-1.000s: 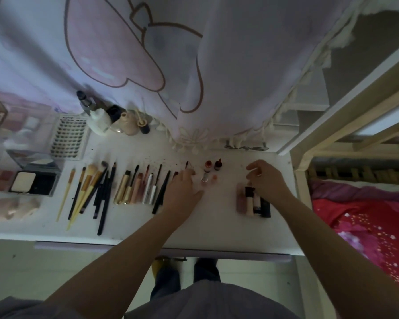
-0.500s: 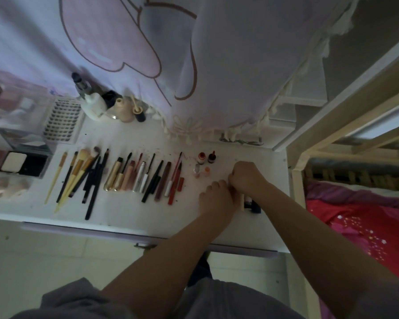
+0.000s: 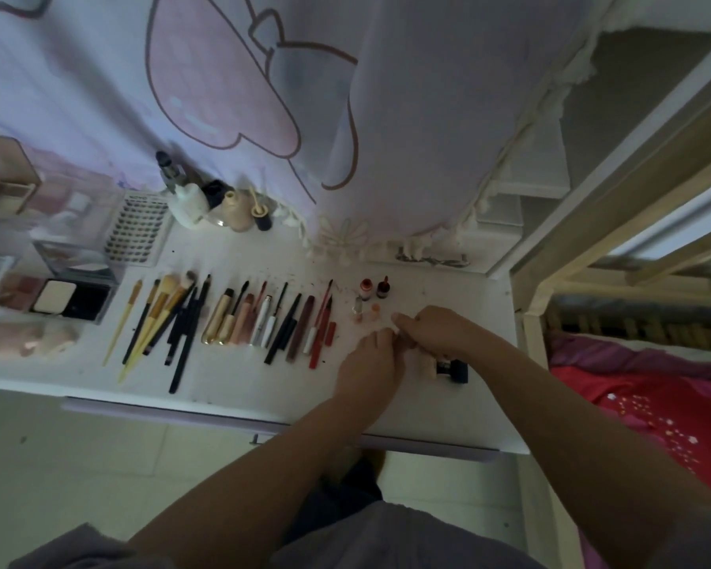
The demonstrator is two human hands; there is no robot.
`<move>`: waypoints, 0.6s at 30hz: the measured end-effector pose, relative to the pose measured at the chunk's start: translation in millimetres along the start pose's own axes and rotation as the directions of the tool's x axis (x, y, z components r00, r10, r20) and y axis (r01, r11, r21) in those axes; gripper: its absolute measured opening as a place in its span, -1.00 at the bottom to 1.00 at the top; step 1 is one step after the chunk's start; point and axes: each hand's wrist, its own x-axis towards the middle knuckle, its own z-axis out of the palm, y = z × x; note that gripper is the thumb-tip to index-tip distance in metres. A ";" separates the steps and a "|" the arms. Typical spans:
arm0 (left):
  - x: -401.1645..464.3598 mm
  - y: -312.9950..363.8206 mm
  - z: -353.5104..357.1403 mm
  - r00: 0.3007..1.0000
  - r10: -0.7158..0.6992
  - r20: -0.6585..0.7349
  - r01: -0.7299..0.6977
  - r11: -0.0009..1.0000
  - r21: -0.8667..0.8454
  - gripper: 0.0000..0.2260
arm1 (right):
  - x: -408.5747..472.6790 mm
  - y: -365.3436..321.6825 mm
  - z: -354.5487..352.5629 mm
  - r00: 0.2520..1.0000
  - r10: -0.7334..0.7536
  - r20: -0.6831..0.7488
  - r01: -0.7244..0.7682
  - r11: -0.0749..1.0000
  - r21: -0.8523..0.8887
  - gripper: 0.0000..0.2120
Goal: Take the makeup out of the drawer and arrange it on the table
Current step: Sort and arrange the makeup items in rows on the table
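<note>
The white bench (image 3: 448,408) was shown carrying most of the makeup, laid out in ordered groups. At the far left, palettes and a compact (image 3: 72,299) were set together; behind them, bottles (image 3: 206,203) were stood against the hanging cloth (image 3: 386,117). A row of brushes (image 3: 161,322) was laid side by side, followed by a row of tubes and pencils (image 3: 271,322), then four small vials (image 3: 370,299). The closed drawer front (image 3: 161,410) was seen under the bench edge; its contents could not be seen. The left hand (image 3: 370,365) and right hand (image 3: 436,332) were brought together, touching, over the last cluster of short lipsticks (image 3: 448,366); whether either was clamped on one could not be told. The task was judged nearly complete, with only this last cluster left to be lined up.
</note>
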 end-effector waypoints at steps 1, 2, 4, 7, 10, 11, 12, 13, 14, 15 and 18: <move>-3.0 -3.1 -6.2 1.000 0.028 0.007 -0.028 0.999 -0.041 -0.82 | -5.6 -3.9 1.0 0.999 -0.028 -0.023 0.028 1.000 -0.001 -0.44; -4.7 -5.5 -14.2 0.999 0.042 0.032 -0.039 0.996 -0.078 -0.82 | -11.4 -7.5 1.8 0.997 -0.059 -0.056 0.060 0.998 0.003 -0.44; -6.7 -6.9 -32.2 0.988 0.076 0.136 -0.058 0.990 -0.131 -0.79 | -24.1 -13.9 2.2 0.988 -0.117 -0.104 0.121 0.992 0.031 -0.46; -11.2 -5.0 -61.0 0.947 0.160 0.277 -0.104 0.973 -0.206 -0.78 | -47.8 -19.7 2.6 0.983 -0.156 -0.098 0.166 0.981 0.104 -0.49; -20.7 0.9 -85.8 0.916 0.192 0.352 -0.040 0.917 -0.397 -0.79 | -71.3 -24.2 5.5 0.960 -0.228 -0.162 0.251 0.958 0.140 -0.51; -25.1 3.2 -92.8 0.911 0.200 0.361 -0.004 0.879 -0.476 -0.78 | -77.8 -25.8 6.2 0.944 -0.263 -0.201 0.294 0.945 0.144 -0.52; -29.3 4.9 -99.6 0.905 0.214 0.368 0.017 0.845 -0.534 -0.77 | -84.0 -27.3 6.6 0.926 -0.296 -0.234 0.336 0.929 0.154 -0.53; -33.0 5.5 -105.9 0.896 0.234 0.376 0.028 0.818 -0.575 -0.77 | -89.9 -28.5 6.4 0.913 -0.325 -0.248 0.372 0.912 0.171 -0.54; -36.0 4.9 -111.3 0.886 0.256 0.386 0.032 0.797 -0.603 -0.77 | -95.8 -29.2 5.3 0.906 -0.352 -0.235 0.399 0.896 0.194 -0.56; -37.9 3.8 -116.5 0.876 0.273 0.398 0.033 0.789 -0.614 -0.77 | -101.3 -29.9 3.5 0.905 -0.377 -0.199 0.416 0.883 0.219 -0.58; -40.8 -0.5 -129.7 0.839 0.278 0.467 0.055 0.811 -0.582 -0.76 | -115.5 -30.0 -1.4 0.891 -0.447 -0.075 0.450 0.852 0.268 -0.68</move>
